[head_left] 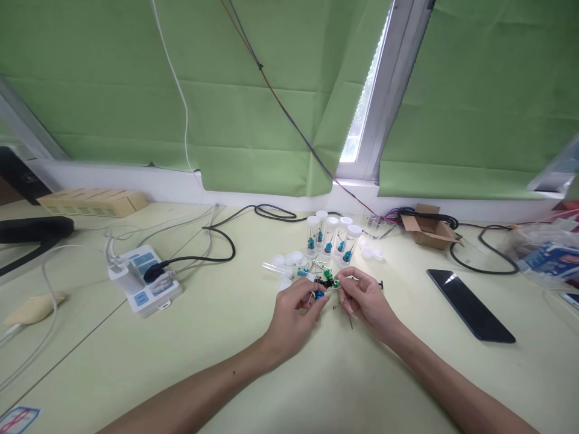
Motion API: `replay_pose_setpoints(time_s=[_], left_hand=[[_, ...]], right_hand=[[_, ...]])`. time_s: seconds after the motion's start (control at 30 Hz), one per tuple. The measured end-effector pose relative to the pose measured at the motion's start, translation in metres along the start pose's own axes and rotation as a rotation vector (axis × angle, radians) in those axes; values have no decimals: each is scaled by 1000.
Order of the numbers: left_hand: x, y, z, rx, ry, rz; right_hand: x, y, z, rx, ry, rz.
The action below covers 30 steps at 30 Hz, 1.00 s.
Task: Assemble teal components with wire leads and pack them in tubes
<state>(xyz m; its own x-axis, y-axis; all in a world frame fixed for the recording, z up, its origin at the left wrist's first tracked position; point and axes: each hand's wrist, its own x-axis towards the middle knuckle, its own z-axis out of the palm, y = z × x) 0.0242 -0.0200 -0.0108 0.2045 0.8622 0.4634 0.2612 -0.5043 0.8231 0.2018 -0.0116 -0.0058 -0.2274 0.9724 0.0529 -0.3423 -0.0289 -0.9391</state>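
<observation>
I log five capped tubes (332, 234), blue parts (328, 248) inside, seemingly done; loose caps (296, 258) remain. Left hand (293, 310): pinched on a blue piece (319, 295) before the tubes; right hand (367, 298): at a green piece (336, 283), grip unclear.

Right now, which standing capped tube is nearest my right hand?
The rightmost capped tube, its white cap lowest of the five; the other four stand farther left.

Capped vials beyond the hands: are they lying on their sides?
No, the vials stand upright on the table beyond the left hand and right hand, white caps on top.
</observation>
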Motion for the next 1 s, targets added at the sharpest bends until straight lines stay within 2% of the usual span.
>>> replay_pose_setpoints(time_s=[0.3, 1.0], left_hand=[[0, 3, 1, -173, -15, -138], [1, 3, 1, -177, -30, -150]], right_hand=[[-1, -1, -1, 9, -7, -48], [0, 1, -2, -4, -22, -57]])
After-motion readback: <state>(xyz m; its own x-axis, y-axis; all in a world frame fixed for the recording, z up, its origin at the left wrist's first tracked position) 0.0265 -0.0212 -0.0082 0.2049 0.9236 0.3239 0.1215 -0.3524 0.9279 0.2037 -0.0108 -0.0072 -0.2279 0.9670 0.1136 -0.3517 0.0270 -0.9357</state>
